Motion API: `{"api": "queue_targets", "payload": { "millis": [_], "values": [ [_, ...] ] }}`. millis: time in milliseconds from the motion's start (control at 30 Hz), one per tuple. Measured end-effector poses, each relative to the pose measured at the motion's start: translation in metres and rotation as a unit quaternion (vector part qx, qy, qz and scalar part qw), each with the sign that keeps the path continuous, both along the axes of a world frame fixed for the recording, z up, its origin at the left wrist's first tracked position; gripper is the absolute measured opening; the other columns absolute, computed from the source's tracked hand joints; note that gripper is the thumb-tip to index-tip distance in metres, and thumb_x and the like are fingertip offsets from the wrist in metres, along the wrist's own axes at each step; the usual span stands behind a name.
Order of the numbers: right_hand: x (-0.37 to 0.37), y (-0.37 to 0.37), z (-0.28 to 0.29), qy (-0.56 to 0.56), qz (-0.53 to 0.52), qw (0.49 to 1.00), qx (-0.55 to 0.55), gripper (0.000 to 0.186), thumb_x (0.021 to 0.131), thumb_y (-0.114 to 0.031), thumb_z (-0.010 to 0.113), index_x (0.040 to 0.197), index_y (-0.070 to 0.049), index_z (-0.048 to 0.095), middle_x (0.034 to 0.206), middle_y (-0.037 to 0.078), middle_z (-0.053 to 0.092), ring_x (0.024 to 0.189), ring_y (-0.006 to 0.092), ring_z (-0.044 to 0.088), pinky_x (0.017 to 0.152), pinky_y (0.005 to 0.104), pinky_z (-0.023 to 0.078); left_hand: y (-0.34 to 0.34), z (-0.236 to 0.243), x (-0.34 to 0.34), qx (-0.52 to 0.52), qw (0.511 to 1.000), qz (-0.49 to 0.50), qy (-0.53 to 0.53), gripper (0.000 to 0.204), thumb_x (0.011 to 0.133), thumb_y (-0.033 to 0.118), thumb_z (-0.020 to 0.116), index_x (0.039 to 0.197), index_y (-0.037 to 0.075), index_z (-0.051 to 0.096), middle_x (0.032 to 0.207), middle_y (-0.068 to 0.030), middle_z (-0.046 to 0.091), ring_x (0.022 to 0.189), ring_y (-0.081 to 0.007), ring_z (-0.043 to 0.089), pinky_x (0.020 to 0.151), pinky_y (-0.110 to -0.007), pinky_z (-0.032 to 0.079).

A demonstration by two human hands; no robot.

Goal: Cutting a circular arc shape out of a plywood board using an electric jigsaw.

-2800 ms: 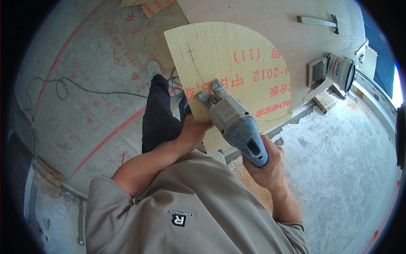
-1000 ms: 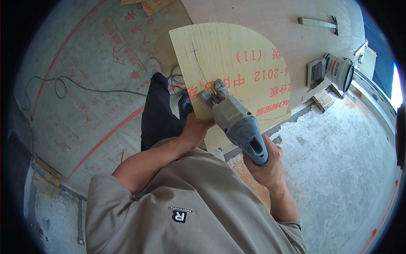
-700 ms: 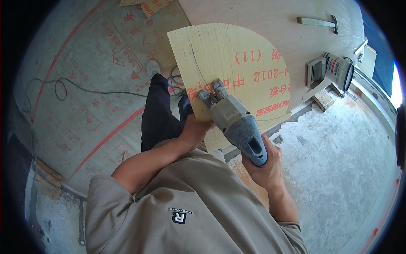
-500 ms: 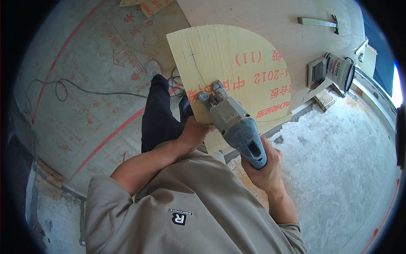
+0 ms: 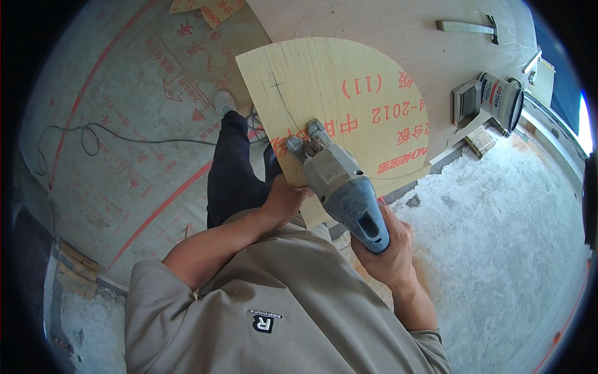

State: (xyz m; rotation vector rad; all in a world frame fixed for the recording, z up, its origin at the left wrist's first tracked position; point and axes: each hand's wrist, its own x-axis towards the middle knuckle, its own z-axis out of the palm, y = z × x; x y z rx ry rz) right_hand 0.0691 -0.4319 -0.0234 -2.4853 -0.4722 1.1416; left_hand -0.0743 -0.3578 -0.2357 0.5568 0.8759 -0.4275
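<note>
A blue and grey jigsaw point(image 5: 344, 181) rests on a plywood board point(image 5: 367, 68) with a rounded far edge, red print and a pencilled curve. My right hand point(image 5: 389, 249) is wrapped round the rear handle of the jigsaw. The tool's front shoe lies over the pencil line near the board's left edge, where a cut seems to run; the blade itself is hidden. My left hand point(image 5: 288, 198) grips the board's near left edge, just beside the jigsaw, with its fingertips partly hidden under the wood.
The board lies over a larger pale sheet point(image 5: 349, 19). On that sheet are a hammer point(image 5: 467, 27), a grey box-like item point(image 5: 467, 105) and a white bucket point(image 5: 500, 100). A dark cable point(image 5: 156, 140) crosses the printed floor covering at left. Rough concrete point(image 5: 492, 249) spreads at right.
The jigsaw has shifted slightly left and nearer me, my right hand with it. The plywood's left corner has moved a little to the left. My left hand keeps its grip.
</note>
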Motion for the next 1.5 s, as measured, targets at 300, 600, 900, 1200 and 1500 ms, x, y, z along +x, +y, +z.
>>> {"api": "queue_targets", "payload": {
  "millis": [300, 600, 900, 1200, 1500],
  "values": [
    [-0.001, 0.003, -0.001, 0.004, -0.013, 1.000, -0.003, 0.035, 0.074, -0.004, 0.080, 0.104, -0.001, 0.062, 0.087, 0.020, 0.068, 0.080, 0.0392, 0.072, 0.071, 0.0407, 0.057, -0.002, -0.005, -0.004, 0.008, 1.000, -0.004, -0.027, 0.023, 0.088, -0.005, 0.069, 0.111, -0.006, 0.070, 0.102, -0.0113, 0.075, 0.090, -0.0177, 0.072, 0.079, -0.034, 0.057],
    [-0.002, 0.006, -0.001, 0.003, -0.007, 1.000, -0.003, 0.036, 0.074, -0.004, 0.079, 0.105, 0.000, 0.061, 0.089, 0.021, 0.068, 0.081, 0.0400, 0.072, 0.072, 0.0411, 0.057, -0.002, -0.005, -0.006, 0.014, 0.999, 0.006, -0.040, 0.021, 0.088, -0.004, 0.066, 0.109, -0.007, 0.070, 0.099, -0.0116, 0.075, 0.089, -0.0170, 0.072, 0.078, -0.033, 0.056],
    [-0.002, 0.012, 0.000, -0.004, -0.007, 1.000, -0.002, 0.036, 0.074, -0.004, 0.078, 0.106, 0.000, 0.062, 0.086, 0.021, 0.068, 0.080, 0.0400, 0.072, 0.072, 0.0412, 0.057, -0.007, -0.009, -0.008, 0.033, 0.998, 0.007, -0.045, 0.019, 0.087, -0.004, 0.065, 0.105, -0.007, 0.070, 0.094, -0.0105, 0.075, 0.087, -0.0160, 0.070, 0.076, -0.033, 0.056],
    [-0.007, 0.018, -0.002, -0.029, -0.031, 0.999, 0.015, 0.024, 0.077, -0.002, 0.076, 0.098, -0.001, 0.063, 0.080, 0.016, 0.064, 0.070, 0.0344, 0.069, 0.067, 0.0379, 0.054, -0.014, -0.016, -0.016, 0.032, 0.996, 0.030, -0.075, 0.013, 0.087, -0.003, 0.065, 0.098, -0.005, 0.070, 0.088, -0.0068, 0.072, 0.082, -0.0141, 0.068, 0.073, -0.032, 0.054],
    [-0.001, 0.014, 0.001, 0.005, -0.010, 1.000, -0.003, 0.036, 0.074, -0.004, 0.078, 0.106, -0.001, 0.062, 0.087, 0.020, 0.068, 0.079, 0.0396, 0.071, 0.071, 0.0418, 0.056, 0.001, -0.005, -0.011, 0.019, 0.999, -0.007, -0.034, 0.016, 0.090, -0.002, 0.063, 0.104, -0.004, 0.069, 0.095, -0.0074, 0.072, 0.089, -0.0143, 0.067, 0.080, -0.032, 0.053]
  ]
}}
